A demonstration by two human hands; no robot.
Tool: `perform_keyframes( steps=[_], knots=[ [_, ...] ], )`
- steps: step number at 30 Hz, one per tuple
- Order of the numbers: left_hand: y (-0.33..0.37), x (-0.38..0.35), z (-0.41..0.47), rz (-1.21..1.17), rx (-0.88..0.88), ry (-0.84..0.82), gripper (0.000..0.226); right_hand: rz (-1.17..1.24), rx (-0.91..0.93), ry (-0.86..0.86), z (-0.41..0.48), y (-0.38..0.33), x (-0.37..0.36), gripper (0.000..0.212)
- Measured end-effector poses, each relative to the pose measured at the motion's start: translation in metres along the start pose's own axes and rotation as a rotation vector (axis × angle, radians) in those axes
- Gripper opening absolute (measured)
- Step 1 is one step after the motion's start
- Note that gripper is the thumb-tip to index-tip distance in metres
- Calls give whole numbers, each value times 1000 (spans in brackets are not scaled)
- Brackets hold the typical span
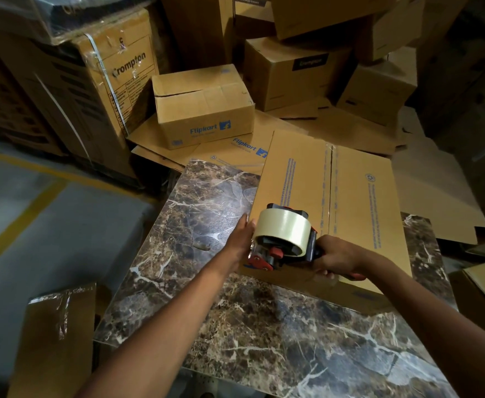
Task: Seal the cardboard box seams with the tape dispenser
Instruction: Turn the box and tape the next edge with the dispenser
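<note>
1. Head view, the task's thing: the cardboard box (359,202) is seen lying on the marbled counter (207,311), towards its right side. Its centre seam (331,182) runs from the near edge away to the far one, and a glossy strip appears to lie along it.
2. Head view, the hands: the tape dispenser (284,234) is held over the box's near left corner. Its handle is grasped by the curled fingers (326,272) of the right hand (336,258). The left hand (242,235) is laid against the box's left edge with its fingers (245,222) straight and released.
3. Head view, the deciding relation: the dispenser's red mouth is turned left. The seam lies to its right, so the right hand is judged the nearer.
</note>
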State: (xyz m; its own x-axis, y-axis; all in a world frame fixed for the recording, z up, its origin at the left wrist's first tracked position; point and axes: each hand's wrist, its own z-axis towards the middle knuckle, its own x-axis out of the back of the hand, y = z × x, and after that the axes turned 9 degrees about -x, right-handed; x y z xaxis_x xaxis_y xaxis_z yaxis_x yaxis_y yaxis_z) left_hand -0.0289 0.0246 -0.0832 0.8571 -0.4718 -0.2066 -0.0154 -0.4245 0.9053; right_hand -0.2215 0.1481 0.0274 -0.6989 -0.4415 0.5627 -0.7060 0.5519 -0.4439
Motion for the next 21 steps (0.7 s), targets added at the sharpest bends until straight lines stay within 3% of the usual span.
perform_keyframes(
  steps=[4, 7, 12, 16, 21],
  knots=[
    [-53, 21, 42, 56, -7, 2, 75, -18, 32, 106, 2, 1, -9, 20],
    [-46, 24, 38, 71, -29, 19, 72, -87, 70, 168, 3, 4, -12, 27],
    [10, -2, -15, 63, -92, 0, 28, -72, 68, 133, 2, 16, -6, 27],
    [13, -5, -26, 114, -136, 3, 40, -62, 67, 115, -9, 49, 6, 31],
    [24, -14, -36, 268, -168, 48, 51, -7, 85, 107, -24, 66, 12, 60]
  ],
)
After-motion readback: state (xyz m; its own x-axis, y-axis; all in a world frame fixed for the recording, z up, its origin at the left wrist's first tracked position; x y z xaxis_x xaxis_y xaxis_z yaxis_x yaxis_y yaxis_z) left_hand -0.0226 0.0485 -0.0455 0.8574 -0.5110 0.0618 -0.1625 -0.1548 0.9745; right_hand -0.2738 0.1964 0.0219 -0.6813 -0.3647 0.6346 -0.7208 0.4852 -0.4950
